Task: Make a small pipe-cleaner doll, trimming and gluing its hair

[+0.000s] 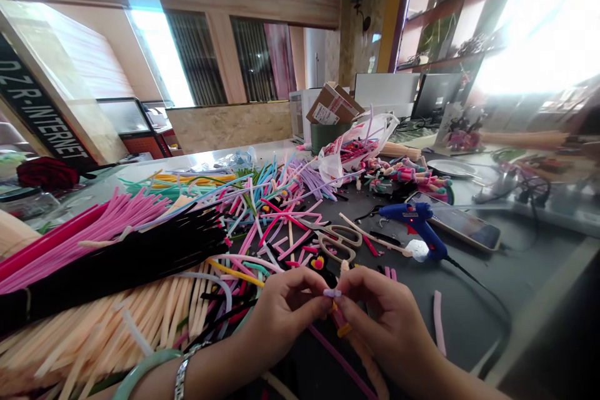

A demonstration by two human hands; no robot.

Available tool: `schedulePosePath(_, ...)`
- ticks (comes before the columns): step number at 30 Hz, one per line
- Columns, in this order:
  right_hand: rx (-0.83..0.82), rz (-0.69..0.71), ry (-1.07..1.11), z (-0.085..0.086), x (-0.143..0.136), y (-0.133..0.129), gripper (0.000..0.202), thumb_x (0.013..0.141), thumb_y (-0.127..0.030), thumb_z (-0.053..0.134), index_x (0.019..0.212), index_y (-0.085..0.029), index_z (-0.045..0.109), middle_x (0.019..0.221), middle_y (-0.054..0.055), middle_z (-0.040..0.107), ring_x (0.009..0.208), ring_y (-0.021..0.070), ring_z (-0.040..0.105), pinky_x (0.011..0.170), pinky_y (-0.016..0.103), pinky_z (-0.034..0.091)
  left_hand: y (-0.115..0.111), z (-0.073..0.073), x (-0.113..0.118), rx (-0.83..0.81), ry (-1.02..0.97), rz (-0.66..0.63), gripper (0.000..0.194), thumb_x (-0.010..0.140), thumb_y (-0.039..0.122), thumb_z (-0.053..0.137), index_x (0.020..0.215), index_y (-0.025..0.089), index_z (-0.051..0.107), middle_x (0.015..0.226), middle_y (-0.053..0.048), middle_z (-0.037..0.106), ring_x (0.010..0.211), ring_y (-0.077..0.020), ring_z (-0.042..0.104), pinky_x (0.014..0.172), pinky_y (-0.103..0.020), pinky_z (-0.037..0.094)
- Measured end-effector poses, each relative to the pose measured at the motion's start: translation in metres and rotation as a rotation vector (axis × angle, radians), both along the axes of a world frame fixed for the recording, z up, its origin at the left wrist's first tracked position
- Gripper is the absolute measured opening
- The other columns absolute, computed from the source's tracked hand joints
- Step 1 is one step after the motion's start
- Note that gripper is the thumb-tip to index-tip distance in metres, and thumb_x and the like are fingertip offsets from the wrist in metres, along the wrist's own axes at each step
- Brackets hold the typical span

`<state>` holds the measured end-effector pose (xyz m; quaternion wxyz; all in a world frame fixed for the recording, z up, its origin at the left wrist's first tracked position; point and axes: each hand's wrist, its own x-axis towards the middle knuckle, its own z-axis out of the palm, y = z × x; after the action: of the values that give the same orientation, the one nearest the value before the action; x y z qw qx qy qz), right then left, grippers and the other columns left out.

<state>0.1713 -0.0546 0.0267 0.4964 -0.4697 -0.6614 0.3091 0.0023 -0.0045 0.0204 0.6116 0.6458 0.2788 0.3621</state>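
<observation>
My left hand (pixel 294 301) and my right hand (pixel 380 309) meet at the lower middle, fingertips almost touching. Both pinch a short lilac pipe cleaner piece (pixel 332 293) between thumb and forefinger. Just under it is a small pipe-cleaner figure (pixel 344 325) in pink, yellow and peach, partly covered by my right hand. A peach tip (pixel 345 266) sticks up behind the fingers. Beyond my hands lie beige-handled scissors (pixel 338 244) and a small red and yellow piece (pixel 318 262).
Bundles of black (pixel 122 265), pink (pixel 107 225) and peach pipe cleaners (pixel 154 306) fill the left. Cut scraps lie mid-table. At right are a blue glue gun (pixel 419 225) with its cord, a phone (pixel 462 225) and finished-looking figures (pixel 407 174). A cardboard box (pixel 334 105) stands behind.
</observation>
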Motion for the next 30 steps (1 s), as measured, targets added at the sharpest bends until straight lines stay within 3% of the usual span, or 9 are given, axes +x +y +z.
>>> schedulePosePath(5, 0.001, 0.016, -0.014, 0.000, -0.002, 0.000, 0.011, 0.085, -0.022, 0.052, 0.077, -0.018, 0.060, 0.069, -0.001, 0.063, 0.063, 0.0127, 0.060, 0.060, 0.022, 0.048, 0.000, -0.001, -0.001, 0.046, 0.036, 0.006, 0.016, 0.080, 0.030, 0.065, 0.082, 0.014, 0.064, 0.072, -0.002, 0.060, 0.065, -0.0128, 0.056, 0.061, -0.024, 0.044)
schedulePosePath(11, 0.074, -0.041, -0.153, -0.001, -0.002, 0.000, 0.013, 0.083, -0.021, 0.050, 0.075, -0.018, 0.060, 0.068, 0.000, 0.062, 0.062, 0.0130, 0.059, 0.059, 0.022, 0.046, 0.000, -0.004, -0.003, 0.217, 0.118, 0.041, 0.015, 0.082, 0.029, 0.061, 0.080, 0.015, 0.063, 0.073, -0.003, 0.057, 0.065, -0.0126, 0.051, 0.058, -0.023, 0.040)
schedulePosePath(20, 0.118, -0.022, -0.164, -0.002, -0.003, -0.001, 0.011, 0.084, -0.019, 0.050, 0.079, -0.019, 0.059, 0.069, -0.001, 0.061, 0.061, 0.0118, 0.059, 0.059, 0.021, 0.046, -0.001, -0.001, -0.004, 0.167, 0.090, 0.018, 0.017, 0.083, 0.031, 0.059, 0.079, 0.014, 0.061, 0.070, -0.002, 0.055, 0.064, -0.0135, 0.053, 0.059, -0.024, 0.041)
schedulePosePath(23, 0.153, -0.033, -0.213, -0.001, 0.002, 0.001, 0.010, 0.084, -0.018, 0.050, 0.081, -0.020, 0.059, 0.070, -0.001, 0.061, 0.062, 0.0115, 0.059, 0.060, 0.021, 0.046, 0.000, 0.000, -0.003, 0.166, 0.104, 0.072, 0.017, 0.083, 0.030, 0.059, 0.077, 0.014, 0.061, 0.068, -0.002, 0.056, 0.063, -0.0135, 0.054, 0.060, -0.024, 0.042)
schedulePosePath(27, 0.144, -0.130, -0.425, 0.011, 0.023, 0.018, 0.009, 0.085, -0.022, 0.050, 0.087, -0.020, 0.060, 0.079, 0.001, 0.064, 0.070, 0.0148, 0.060, 0.067, 0.025, 0.047, 0.002, 0.004, -0.001, 0.114, 0.081, 0.165, 0.017, 0.082, 0.029, 0.058, 0.072, 0.014, 0.058, 0.062, 0.000, 0.057, 0.060, -0.0124, 0.054, 0.060, -0.023, 0.043)
schedulePosePath(30, 0.090, -0.188, -0.759, 0.022, 0.040, 0.042, 0.019, 0.087, -0.029, 0.051, 0.100, -0.018, 0.060, 0.099, 0.008, 0.066, 0.094, 0.0229, 0.060, 0.082, 0.034, 0.045, 0.003, 0.005, 0.001, 0.071, 0.040, 0.189, 0.017, 0.081, 0.028, 0.059, 0.070, 0.014, 0.058, 0.059, 0.000, 0.057, 0.057, -0.0124, 0.055, 0.059, -0.024, 0.044)
